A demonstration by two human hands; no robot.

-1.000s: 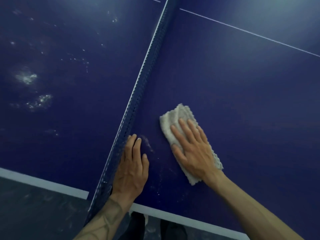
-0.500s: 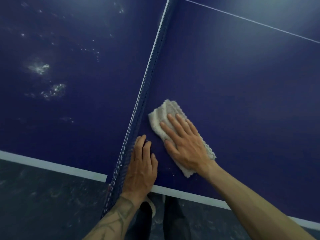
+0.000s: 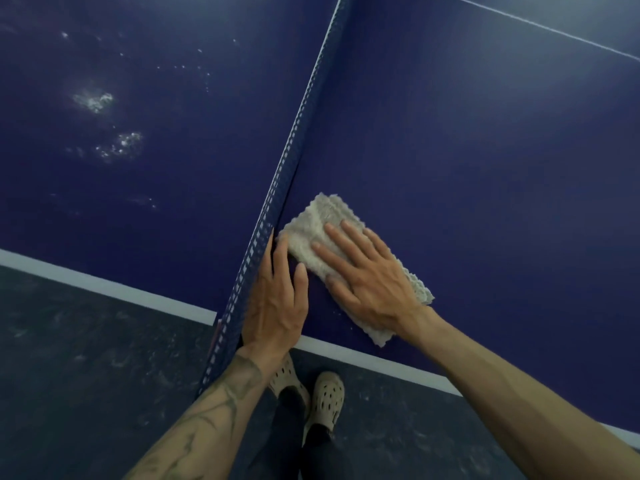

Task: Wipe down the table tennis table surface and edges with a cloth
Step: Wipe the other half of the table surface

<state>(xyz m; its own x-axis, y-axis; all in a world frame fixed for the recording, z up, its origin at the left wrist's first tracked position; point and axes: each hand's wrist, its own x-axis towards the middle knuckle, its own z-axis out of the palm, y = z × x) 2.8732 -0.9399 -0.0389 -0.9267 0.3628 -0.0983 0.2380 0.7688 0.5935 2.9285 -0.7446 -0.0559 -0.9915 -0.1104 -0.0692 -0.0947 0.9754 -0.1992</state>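
Wiping hand: my right hand (image 3: 367,289) lies flat on the cloth (image 3: 311,216), fingers straight and slightly spread, pressing down; nothing is gripped or pinched.
Bracing hand: my left hand (image 3: 277,306) lies flat with fingers straight and together, its outer side against the foot of the net (image 3: 301,116); it holds nothing.
Cloth: off-white, knobbly, folded into an oblong, lying on the table (image 3: 485,168) close to the near edge, just right of the net. Its far end shows beyond my fingertips and one corner sticks out below my wrist.
Contact: my left fingertips sit just beside the cloth's nearest corner; I cannot tell whether they touch it.
Surface, right of net: dark blue, a few pale specks near the cloth.
Surface, left of net: pale dusty smudges (image 3: 93,100) well away from both hands.
Near edge: white border line (image 3: 104,289) runs along it, passing under my left wrist.
Below the edge: dark mottled floor (image 3: 86,375) and my pale perforated shoes (image 3: 327,393).
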